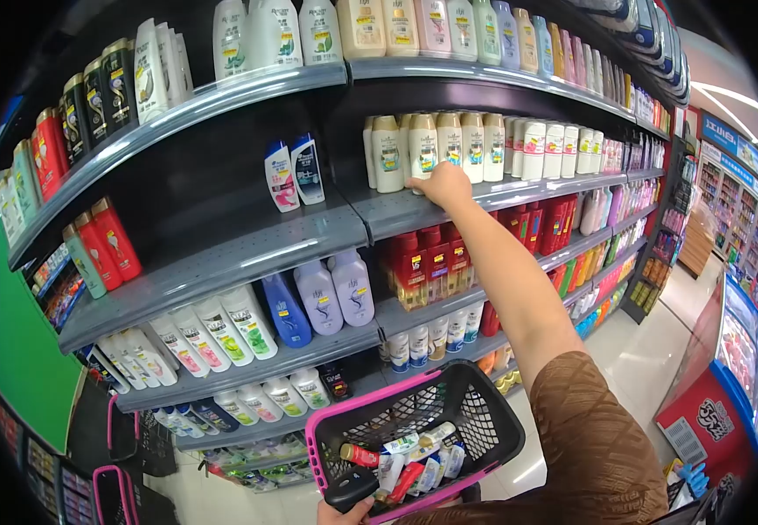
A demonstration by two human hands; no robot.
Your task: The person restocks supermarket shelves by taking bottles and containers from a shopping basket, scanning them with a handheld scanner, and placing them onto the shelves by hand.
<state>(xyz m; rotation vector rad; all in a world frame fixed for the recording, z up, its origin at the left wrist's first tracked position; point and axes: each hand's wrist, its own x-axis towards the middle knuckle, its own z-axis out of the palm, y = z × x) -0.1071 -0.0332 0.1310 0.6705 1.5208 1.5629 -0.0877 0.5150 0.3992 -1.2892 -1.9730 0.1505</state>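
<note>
My right hand (445,185) reaches out to the middle shelf, its fingers closed round the lower part of a cream bottle (422,144) that looks like shampoo. The bottle stands upright at the front of a row of matching bottles (473,144); part of my grip is hidden behind the hand. Low in the view, my left hand (344,511) is closed on the black handle (350,490) of a shopping basket (492,411) with a pink rim. Several bottles and packets lie in the basket, among them a red-capped bottle (359,455).
Shelves of bottles curve around me. Two Head & Shoulders bottles (294,172) stand left of my right hand, and red bottles (436,262) fill the shelf below. A freezer (729,367) is at the right, with aisle floor (611,372) between. Pink-trimmed baskets (115,490) stand lower left.
</note>
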